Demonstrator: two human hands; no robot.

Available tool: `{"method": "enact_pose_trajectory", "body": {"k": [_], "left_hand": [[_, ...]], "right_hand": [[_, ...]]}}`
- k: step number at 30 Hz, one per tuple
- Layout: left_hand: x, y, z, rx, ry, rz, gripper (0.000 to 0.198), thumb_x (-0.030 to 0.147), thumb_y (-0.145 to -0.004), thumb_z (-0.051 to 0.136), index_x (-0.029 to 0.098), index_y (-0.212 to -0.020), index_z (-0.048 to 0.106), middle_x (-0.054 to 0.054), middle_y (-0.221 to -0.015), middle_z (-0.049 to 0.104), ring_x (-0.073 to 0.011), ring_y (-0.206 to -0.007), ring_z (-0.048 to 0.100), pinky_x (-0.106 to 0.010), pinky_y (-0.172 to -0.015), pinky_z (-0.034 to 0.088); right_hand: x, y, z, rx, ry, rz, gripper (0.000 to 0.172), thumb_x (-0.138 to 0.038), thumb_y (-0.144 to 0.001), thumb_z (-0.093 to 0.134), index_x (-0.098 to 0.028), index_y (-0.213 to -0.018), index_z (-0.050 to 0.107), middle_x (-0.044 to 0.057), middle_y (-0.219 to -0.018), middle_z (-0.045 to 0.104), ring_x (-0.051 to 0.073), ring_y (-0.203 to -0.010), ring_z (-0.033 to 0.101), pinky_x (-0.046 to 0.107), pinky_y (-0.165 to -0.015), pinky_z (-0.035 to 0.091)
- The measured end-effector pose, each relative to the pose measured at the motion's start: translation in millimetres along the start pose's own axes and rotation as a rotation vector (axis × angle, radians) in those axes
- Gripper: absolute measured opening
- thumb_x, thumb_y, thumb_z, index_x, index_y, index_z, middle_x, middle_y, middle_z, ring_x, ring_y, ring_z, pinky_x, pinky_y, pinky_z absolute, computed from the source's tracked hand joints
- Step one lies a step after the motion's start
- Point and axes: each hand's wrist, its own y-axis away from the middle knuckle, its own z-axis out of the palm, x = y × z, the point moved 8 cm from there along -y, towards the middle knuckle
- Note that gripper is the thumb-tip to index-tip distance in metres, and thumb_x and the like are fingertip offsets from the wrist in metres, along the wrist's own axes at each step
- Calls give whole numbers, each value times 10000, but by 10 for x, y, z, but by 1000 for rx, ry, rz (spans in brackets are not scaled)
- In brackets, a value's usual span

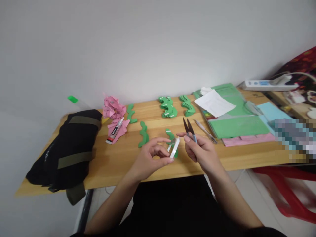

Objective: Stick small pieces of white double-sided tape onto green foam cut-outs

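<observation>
My left hand [155, 153] grips a roll of white tape [175, 147] between thumb and fingers, above the table. My right hand [201, 149] is closed around small scissors [189, 127] with dark blades and blue handles, the blades pointing up and away. The right fingertips come close to the tape roll; whether they touch it I cannot tell. Beneath the roll lies a wavy green paper strip [169, 133] with a white strip at its end, partly hidden by my left hand and the roll. Another wavy green piece [143, 135] lies to the left.
Farther back are stacked green wavy cutouts [168, 107], another stack [187, 106] and a pen [204, 131]. A glue tube [115, 131], crumpled pink paper [113, 107] and a black bag [71, 148] occupy the left. Right are a green folder [239, 126], white paper [214, 102] and a power strip [269, 85].
</observation>
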Motion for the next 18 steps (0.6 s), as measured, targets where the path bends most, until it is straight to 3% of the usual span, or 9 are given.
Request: {"method": "enact_pose_trajectory", "body": {"k": [10, 13, 18], "left_hand": [[-68, 49, 177, -99, 38, -18, 438, 240, -701, 736, 161, -1121, 638, 51, -646, 591, -74, -510, 550, -225, -537, 441], [-32, 55, 161, -83, 12, 35, 437, 215, -693, 736, 163, -1117, 645, 50, -647, 589, -75, -562, 548, -225, -591, 448], [-38, 68, 156, -95, -9, 36, 446, 202, -700, 726, 170, -1135, 635, 50, -646, 596, -83, -575, 551, -240, -622, 454]], "right_hand": [[-3, 91, -4, -13, -88, 27, 379, -494, -765, 684, -150, -924, 696, -105, -449, 300, 53, -360, 229, 198, -340, 144], [21, 63, -83, 73, 1, 26, 390, -490, -768, 671, -145, -947, 686, -106, -447, 305, 58, -368, 241, 204, -346, 151], [-23, 43, -143, 113, 211, -77, 270, -449, -757, 694, -179, -767, 682, -70, -495, 390, 72, -424, 308, 220, -386, 229]]}}
